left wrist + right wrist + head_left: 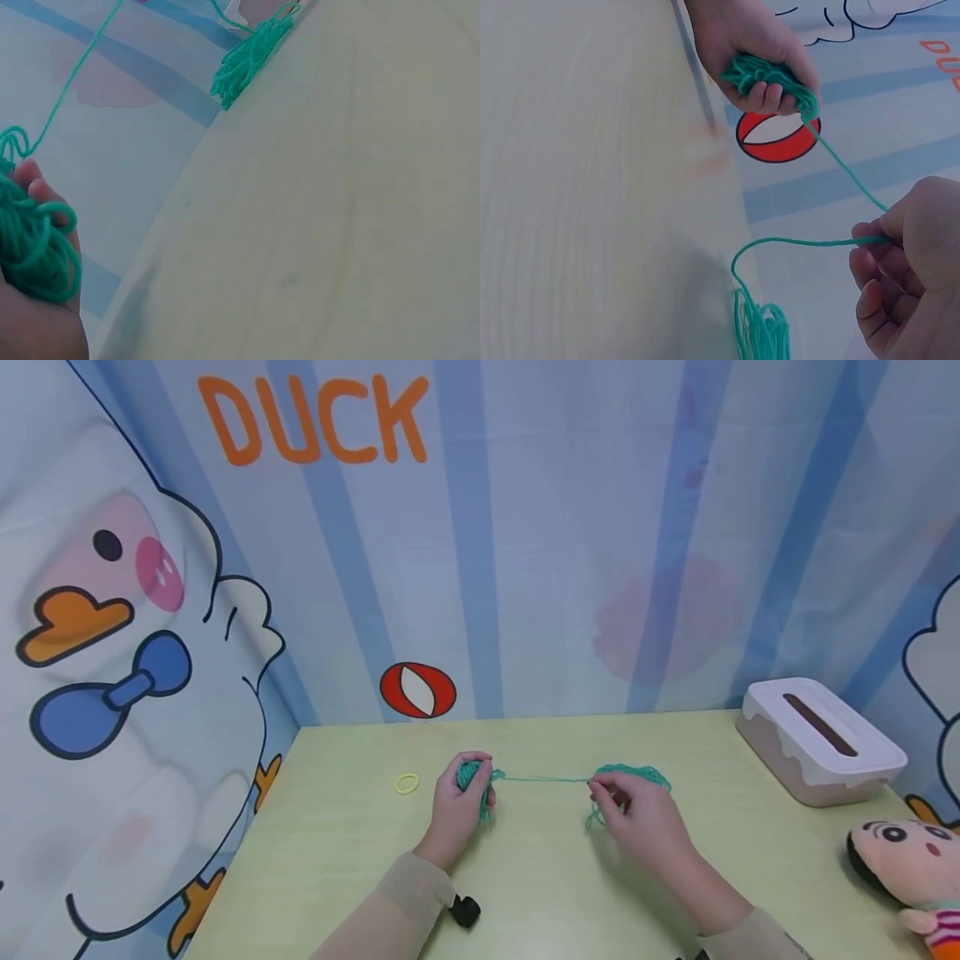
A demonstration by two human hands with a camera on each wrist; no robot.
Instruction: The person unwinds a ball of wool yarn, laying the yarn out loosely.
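Note:
My left hand (459, 797) grips a bundle of green yarn (761, 75), its fingers curled round the loops. From that bundle a single strand (543, 778) runs straight across to my right hand (645, 818). Thumb and forefinger of the right hand pinch the strand, as the right wrist view shows. Beyond the pinch the strand curves down to a second pile of green yarn (763, 330). In the head view that loose pile lies on the table just behind the right hand, partly hidden by it.
A yellow ring (407, 784) lies on the table (525, 877), left of the left hand. At the back right stands a tissue box (817, 743) with a white lid. A doll (911, 868) lies at the right edge. The printed curtain (540, 568) closes off the back.

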